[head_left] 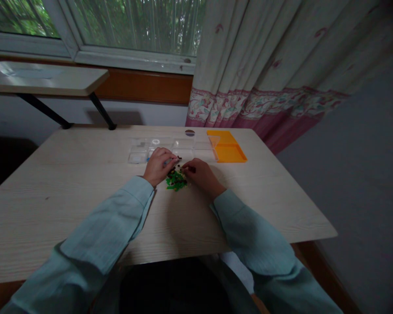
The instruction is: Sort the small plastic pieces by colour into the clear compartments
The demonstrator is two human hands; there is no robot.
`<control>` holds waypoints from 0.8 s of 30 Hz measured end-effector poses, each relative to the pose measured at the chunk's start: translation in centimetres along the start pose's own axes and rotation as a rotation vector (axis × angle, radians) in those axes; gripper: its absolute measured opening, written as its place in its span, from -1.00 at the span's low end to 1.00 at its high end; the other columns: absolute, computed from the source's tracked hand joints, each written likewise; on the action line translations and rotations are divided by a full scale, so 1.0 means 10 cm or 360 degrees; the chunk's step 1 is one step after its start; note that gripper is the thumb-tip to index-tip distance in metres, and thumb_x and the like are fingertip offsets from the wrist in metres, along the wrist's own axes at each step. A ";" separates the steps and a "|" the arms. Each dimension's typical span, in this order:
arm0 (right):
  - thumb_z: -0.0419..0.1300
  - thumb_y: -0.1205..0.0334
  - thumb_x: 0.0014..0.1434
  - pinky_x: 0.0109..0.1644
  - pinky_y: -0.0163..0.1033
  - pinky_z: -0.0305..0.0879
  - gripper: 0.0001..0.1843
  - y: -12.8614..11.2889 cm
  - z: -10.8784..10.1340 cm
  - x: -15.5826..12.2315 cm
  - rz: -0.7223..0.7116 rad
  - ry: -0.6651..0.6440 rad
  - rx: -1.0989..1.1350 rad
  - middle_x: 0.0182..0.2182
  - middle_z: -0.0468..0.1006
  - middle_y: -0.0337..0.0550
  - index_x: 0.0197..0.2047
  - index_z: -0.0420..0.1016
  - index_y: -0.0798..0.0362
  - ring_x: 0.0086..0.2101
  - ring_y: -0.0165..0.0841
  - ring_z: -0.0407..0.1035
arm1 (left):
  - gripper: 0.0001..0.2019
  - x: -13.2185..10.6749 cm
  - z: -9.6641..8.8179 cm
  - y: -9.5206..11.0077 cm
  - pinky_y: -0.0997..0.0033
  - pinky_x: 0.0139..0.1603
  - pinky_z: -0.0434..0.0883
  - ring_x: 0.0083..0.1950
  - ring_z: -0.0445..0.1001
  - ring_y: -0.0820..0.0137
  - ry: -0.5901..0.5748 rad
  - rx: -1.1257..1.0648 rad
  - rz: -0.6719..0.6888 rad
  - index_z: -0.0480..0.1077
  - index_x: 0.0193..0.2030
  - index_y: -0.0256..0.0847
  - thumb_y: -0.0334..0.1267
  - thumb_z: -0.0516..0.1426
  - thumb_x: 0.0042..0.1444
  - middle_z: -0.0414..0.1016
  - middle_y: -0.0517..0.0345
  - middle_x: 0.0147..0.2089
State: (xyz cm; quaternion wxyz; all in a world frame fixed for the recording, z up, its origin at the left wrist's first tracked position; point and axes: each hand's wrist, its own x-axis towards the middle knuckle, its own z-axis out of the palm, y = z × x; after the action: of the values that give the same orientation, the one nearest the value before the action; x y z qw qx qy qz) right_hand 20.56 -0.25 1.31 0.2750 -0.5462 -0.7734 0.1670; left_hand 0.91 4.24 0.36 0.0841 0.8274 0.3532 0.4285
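A small heap of green, dark brown and cream pieces (pixel 175 181), looking like tiny building bricks, lies on the table between my hands. At its far left side is my left hand (pixel 160 166), thumb and fingers pinched together. A small dark brown brick (pixel 180 158) shows at those fingertips. My right hand (pixel 202 175) reaches over the heap's right edge with its fingers closed in a pinch. What its fingertips hold, if anything, is too small and dark to make out. Just beyond both hands stands a clear compartment box (pixel 138 157), partly covered by the left hand.
An orange tray (pixel 231 152) lies to the right of the clear box, partly overlapped by it. A dark round hole (pixel 190 132) sits near the table's back edge. On the left, a raised shelf (pixel 72 83) stands on black legs. A curtain (pixel 242 78) hangs behind.
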 end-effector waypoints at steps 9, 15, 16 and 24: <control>0.19 0.36 0.18 -0.16 -0.29 0.19 -0.84 0.00 0.03 0.01 0.0014 -0.0026 -0.0071 -0.35 0.49 -0.11 -0.24 0.62 0.11 -0.29 -0.37 0.33 | -0.76 -0.01 0.01 -0.01 0.24 -0.03 0.30 -0.13 0.38 0.33 -0.0007 -0.0004 0.0006 0.49 -0.22 -0.16 -0.09 0.08 0.26 0.46 0.11 -0.24; 0.20 0.37 0.18 -0.16 -0.30 0.19 -0.87 0.01 0.04 0.02 0.0012 0.0023 -0.0091 -0.35 0.50 -0.11 -0.30 0.61 0.14 -0.29 -0.38 0.33 | -0.77 -0.01 0.01 -0.01 0.24 -0.03 0.30 -0.13 0.38 0.33 0.0004 0.0006 -0.0006 0.50 -0.22 -0.15 -0.09 0.09 0.25 0.47 0.11 -0.24; 0.21 0.37 0.17 -0.16 -0.30 0.19 -0.87 0.02 0.04 0.02 0.0010 0.0028 -0.0093 -0.35 0.50 -0.11 -0.31 0.61 0.15 -0.30 -0.38 0.33 | -0.77 -0.01 0.00 -0.01 0.24 -0.03 0.30 -0.13 0.38 0.33 0.0001 0.0007 -0.0011 0.50 -0.22 -0.15 -0.09 0.09 0.25 0.47 0.11 -0.24; 0.21 0.34 0.19 -0.15 -0.29 0.19 -0.87 0.00 0.03 0.01 0.0024 0.0025 -0.0122 -0.34 0.51 -0.08 -0.27 0.61 0.13 -0.28 -0.36 0.34 | -0.76 -0.01 0.01 -0.01 0.23 -0.03 0.30 -0.13 0.38 0.32 0.0008 0.0022 -0.0035 0.51 -0.23 -0.14 -0.07 0.10 0.24 0.47 0.11 -0.24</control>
State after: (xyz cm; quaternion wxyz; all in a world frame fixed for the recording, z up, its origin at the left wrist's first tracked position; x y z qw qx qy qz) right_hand 20.36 -0.10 1.11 0.2587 -0.5634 -0.7729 0.1352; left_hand 0.91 4.28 0.22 0.0822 0.8229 0.3655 0.4272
